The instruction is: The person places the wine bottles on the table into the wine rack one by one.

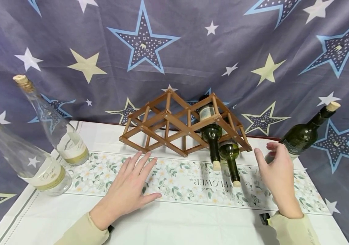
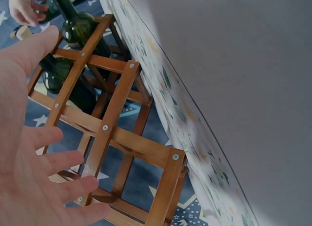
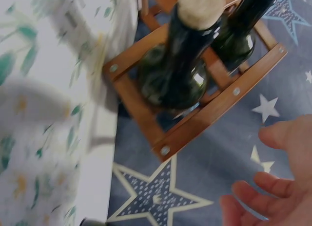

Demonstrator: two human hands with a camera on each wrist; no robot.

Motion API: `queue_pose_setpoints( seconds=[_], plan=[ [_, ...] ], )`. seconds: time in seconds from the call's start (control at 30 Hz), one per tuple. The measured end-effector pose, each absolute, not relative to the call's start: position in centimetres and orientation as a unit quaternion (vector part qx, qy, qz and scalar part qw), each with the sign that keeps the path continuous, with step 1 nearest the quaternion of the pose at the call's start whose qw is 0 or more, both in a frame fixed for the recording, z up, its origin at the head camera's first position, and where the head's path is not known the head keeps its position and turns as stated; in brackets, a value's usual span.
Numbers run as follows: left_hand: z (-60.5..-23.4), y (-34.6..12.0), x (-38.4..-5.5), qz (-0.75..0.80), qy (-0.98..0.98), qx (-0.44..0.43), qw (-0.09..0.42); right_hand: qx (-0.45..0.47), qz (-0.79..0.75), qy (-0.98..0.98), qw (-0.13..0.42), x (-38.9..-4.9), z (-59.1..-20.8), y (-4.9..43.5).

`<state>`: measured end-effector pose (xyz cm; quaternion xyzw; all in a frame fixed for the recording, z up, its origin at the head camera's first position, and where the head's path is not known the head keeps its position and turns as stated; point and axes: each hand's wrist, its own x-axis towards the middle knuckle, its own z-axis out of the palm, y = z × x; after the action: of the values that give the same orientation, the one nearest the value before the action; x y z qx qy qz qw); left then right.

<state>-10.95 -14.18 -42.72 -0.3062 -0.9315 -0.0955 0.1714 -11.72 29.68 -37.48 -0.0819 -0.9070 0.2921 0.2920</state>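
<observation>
A wooden lattice wine rack (image 1: 165, 115) stands at the back of the table. Two dark green corked bottles lie in its right side, an upper bottle (image 1: 211, 136) and a lower bottle (image 1: 229, 151), necks pointing forward. My left hand (image 1: 129, 183) is spread palm down before the rack's left half, holding nothing; its fingers (image 2: 63, 189) overlap the rack in the left wrist view. To the right of the rack, my right hand (image 1: 276, 170) has its thumb apart from loosely bent fingers. It overlaps the base of a third green corked bottle (image 1: 302, 134); the right wrist view shows nothing in its grasp.
Two clear corked bottles stand at the table's left, a rear one (image 1: 70, 143) and a front one (image 1: 50, 173). A floral runner (image 1: 177, 183) crosses the white tablecloth (image 1: 192, 224). Behind hangs a grey-blue star-patterned curtain (image 1: 189, 58), close to the rack.
</observation>
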Motion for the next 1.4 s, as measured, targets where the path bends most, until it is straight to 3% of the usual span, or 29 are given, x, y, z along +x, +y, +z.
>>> queue_pose_setpoints(
  seconds=[0.7,1.17,1.4],
  plan=[
    [-42.8,-14.7,-10.8,-0.096,-0.934,-0.297,0.173,-0.211,0.324,-0.846,0.367,-12.4,-39.7,35.0],
    [-42.9,-15.1,-10.9,-0.092,-0.936,-0.291,0.175,-0.283,0.376,-0.833,0.291,-14.1,-40.2,37.4],
    [-43.0,-15.3,-11.0,-0.089,-0.936,-0.292,0.178,-0.279,0.378,-0.836,0.284,-14.8,-40.5,38.1]
  ],
)
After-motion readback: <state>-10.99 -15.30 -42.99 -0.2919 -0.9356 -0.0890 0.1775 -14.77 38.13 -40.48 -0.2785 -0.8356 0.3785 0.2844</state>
